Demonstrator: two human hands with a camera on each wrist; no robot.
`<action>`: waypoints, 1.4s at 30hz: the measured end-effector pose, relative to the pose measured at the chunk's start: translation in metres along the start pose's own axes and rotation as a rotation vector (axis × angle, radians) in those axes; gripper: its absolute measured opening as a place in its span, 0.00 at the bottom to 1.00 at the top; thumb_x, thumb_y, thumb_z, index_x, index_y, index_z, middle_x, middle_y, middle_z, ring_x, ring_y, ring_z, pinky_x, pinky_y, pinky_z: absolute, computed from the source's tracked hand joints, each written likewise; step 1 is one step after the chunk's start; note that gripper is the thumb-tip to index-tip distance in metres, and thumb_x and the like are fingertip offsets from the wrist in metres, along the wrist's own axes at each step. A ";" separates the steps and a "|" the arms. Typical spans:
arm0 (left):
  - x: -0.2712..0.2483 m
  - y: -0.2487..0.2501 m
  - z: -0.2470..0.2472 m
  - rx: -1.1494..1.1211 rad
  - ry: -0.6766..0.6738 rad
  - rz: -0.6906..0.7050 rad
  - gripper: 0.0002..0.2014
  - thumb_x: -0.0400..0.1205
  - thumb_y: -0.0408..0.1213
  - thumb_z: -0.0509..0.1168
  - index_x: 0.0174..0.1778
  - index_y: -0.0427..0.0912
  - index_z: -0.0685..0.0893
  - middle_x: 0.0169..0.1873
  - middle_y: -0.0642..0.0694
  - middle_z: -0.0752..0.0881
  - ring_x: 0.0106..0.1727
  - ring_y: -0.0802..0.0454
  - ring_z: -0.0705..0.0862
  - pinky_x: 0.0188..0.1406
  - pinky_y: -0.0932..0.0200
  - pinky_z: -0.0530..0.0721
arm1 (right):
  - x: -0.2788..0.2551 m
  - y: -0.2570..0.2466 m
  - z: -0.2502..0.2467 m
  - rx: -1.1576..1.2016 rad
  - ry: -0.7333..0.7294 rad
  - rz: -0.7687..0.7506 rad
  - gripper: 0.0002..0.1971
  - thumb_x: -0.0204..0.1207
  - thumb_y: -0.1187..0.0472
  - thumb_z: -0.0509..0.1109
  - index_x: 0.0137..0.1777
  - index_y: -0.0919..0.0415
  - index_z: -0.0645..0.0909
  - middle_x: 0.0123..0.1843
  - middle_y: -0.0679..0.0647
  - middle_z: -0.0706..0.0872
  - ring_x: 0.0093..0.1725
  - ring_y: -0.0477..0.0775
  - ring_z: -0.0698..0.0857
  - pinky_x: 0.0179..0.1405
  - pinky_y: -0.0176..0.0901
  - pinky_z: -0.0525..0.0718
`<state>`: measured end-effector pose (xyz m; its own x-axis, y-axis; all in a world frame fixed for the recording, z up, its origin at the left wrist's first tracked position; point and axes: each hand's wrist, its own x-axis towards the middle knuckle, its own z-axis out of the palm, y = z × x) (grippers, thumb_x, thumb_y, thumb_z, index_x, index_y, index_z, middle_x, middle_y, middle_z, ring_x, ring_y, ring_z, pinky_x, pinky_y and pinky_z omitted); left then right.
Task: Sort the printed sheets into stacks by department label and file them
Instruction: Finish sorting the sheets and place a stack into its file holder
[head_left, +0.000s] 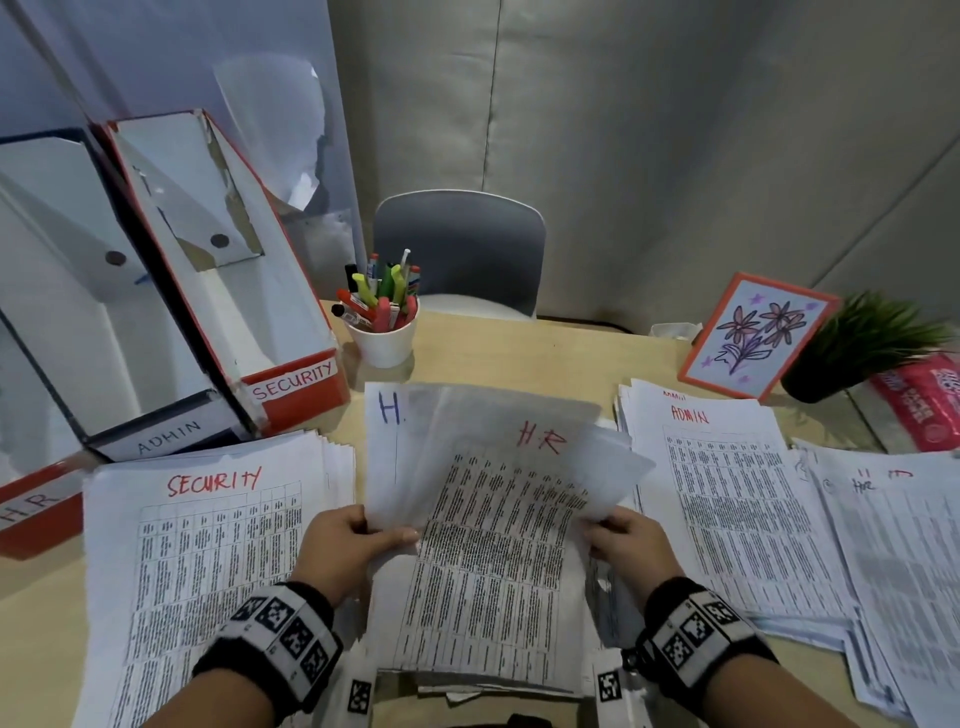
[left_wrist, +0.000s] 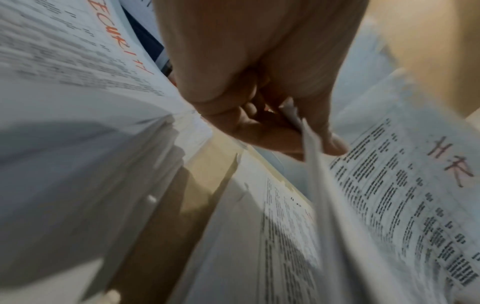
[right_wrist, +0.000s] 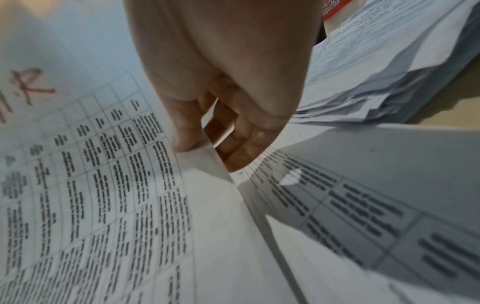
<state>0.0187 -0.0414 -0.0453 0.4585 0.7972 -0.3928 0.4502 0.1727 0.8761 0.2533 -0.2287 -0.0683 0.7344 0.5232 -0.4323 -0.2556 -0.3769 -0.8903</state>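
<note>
A sheaf of H.R sheets (head_left: 488, 499) is held up at the middle of the bench's near edge, its far end fanned and tilted away; the top sheet bears a red "H.R", and a sheet behind it shows a blue "H". The sheaf's left edge is pinched by the left hand (head_left: 343, 545), thumb on top and fingers curled beneath, as the left wrist view confirms. Its right edge is pinched by the right hand (head_left: 626, 545), thumb on the printed face and fingers behind, so each grip is closed on the paper. More sheets lie flat under the sheaf at the near edge. Just to its left a SECURITY stack (head_left: 208, 561) lies on the bench; to its right lies an ADMIN stack (head_left: 727, 499), and beyond that, at the right edge, a looser pile marked HR (head_left: 904, 545). At the left edge three file boxes are lined up, labelled H.R (head_left: 31, 519), ADMIN (head_left: 166, 436) and SECURITY (head_left: 296, 384), their tops open. Near the far edge a white cup of markers (head_left: 384, 338) is seen, and towards the far right corner a flower picture (head_left: 753, 338), a potted plant (head_left: 852, 353) and a red packet (head_left: 924, 405). A grey chair (head_left: 460, 249) stands behind the bench (head_left: 519, 353).
</note>
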 end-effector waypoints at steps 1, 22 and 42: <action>-0.001 0.002 0.001 -0.015 -0.001 -0.005 0.07 0.65 0.29 0.81 0.35 0.32 0.90 0.26 0.47 0.90 0.26 0.62 0.87 0.24 0.73 0.80 | 0.000 -0.001 -0.001 -0.020 -0.005 0.011 0.06 0.71 0.75 0.73 0.41 0.64 0.88 0.38 0.60 0.90 0.37 0.57 0.87 0.39 0.49 0.88; 0.016 -0.014 0.003 0.191 -0.010 -0.045 0.08 0.83 0.41 0.65 0.50 0.40 0.84 0.45 0.47 0.85 0.50 0.48 0.82 0.50 0.58 0.74 | -0.009 -0.017 -0.026 0.232 -0.238 0.151 0.11 0.45 0.67 0.76 0.28 0.72 0.82 0.43 0.60 0.89 0.43 0.59 0.86 0.30 0.41 0.86; 0.002 0.005 0.015 0.125 -0.334 -0.183 0.38 0.72 0.77 0.51 0.59 0.48 0.81 0.58 0.55 0.82 0.60 0.51 0.84 0.69 0.44 0.76 | 0.023 0.030 -0.007 -0.072 -0.047 0.184 0.06 0.62 0.72 0.78 0.35 0.69 0.83 0.34 0.61 0.85 0.37 0.57 0.83 0.41 0.52 0.81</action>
<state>0.0330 -0.0476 -0.0457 0.5768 0.5245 -0.6263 0.6275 0.2063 0.7508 0.2672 -0.2330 -0.1039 0.6490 0.4750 -0.5944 -0.3355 -0.5225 -0.7839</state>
